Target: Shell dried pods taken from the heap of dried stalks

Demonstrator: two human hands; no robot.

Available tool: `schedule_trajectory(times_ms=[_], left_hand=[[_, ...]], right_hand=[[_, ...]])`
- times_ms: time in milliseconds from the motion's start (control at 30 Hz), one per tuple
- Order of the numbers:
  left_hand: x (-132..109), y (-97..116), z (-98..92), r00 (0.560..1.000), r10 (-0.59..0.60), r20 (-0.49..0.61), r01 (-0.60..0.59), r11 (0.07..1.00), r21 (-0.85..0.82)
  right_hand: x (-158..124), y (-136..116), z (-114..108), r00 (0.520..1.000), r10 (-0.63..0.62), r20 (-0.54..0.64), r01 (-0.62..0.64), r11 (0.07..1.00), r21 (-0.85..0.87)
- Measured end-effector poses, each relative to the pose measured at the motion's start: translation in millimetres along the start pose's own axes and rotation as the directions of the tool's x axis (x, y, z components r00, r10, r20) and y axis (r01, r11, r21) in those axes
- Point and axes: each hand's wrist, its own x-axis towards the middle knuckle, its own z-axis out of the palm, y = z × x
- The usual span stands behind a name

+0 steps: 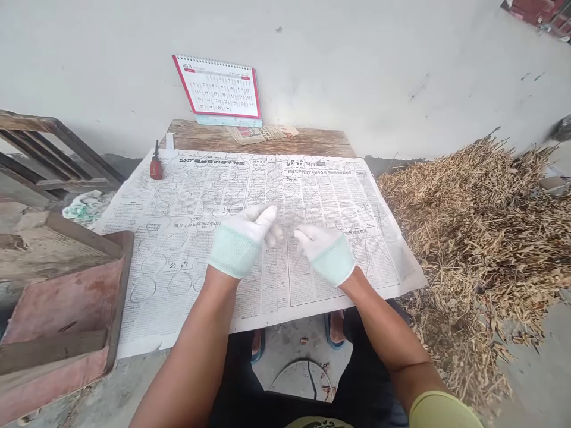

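My left hand [255,224], in a white knit glove with a pale green cuff, is closed over the middle of the table, thumb pressed to its fingers. Close by on the right, my right hand [317,242] wears a matching glove and pinches with its fingertips towards the left. Anything between the fingers is too thin to make out. Under both hands lies a newspaper sheet [263,297]. Several thin, dark wire-like loops [179,284], some like a figure eight, lie in rows on it. Looser thin strands [369,252] lie on its right part.
A red-handled screwdriver [156,168] lies at the sheet's back left. Behind, a desk calendar [218,89] stands on the wooden tabletop [321,141] by the wall. A wooden chair [120,297] is at the left, and dry stalks [473,238] are heaped at the right.
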Motion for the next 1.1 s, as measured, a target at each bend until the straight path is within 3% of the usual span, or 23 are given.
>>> schedule_trajectory(times_ms=[100,200,367,467,600,700,900,1100], left_hand=[[0,-2,10.2,0.996,0.006,0.090,0.007,0.990,-0.140],[-2,-7,23.6,0.988,0.002,0.157,0.029,0.980,-0.198],[-9,-11,34.7,1.000,0.019,-0.023,-0.022,0.991,-0.134],[-12,-11,35.1,0.999,0.008,-0.053,-0.013,0.995,-0.096],[-8,-15,34.0,1.000,0.010,-0.028,-0.015,0.983,-0.182],[-2,-19,30.5,0.999,-0.010,0.031,0.018,0.966,-0.257],[7,-20,18.3,0.993,0.038,0.112,-0.004,0.956,-0.292],[4,-15,12.7,0.994,0.065,0.087,-0.041,0.967,-0.252]], right_hand=[[-2,-2,1,0.997,0.046,-0.054,-0.038,0.989,0.142],[-2,4,7,0.987,-0.016,-0.162,0.022,0.999,0.036],[0,11,17,0.957,-0.167,-0.237,0.094,0.952,-0.291],[1,10,19,0.960,-0.199,-0.198,0.128,0.938,-0.322],[2,10,19,0.964,-0.224,-0.141,0.176,0.940,-0.291],[1,10,17,0.953,-0.284,-0.110,0.225,0.901,-0.371],[0,12,8,0.948,-0.304,0.096,0.315,0.839,-0.444],[-1,10,-1,0.923,-0.350,0.158,0.377,0.749,-0.545]])
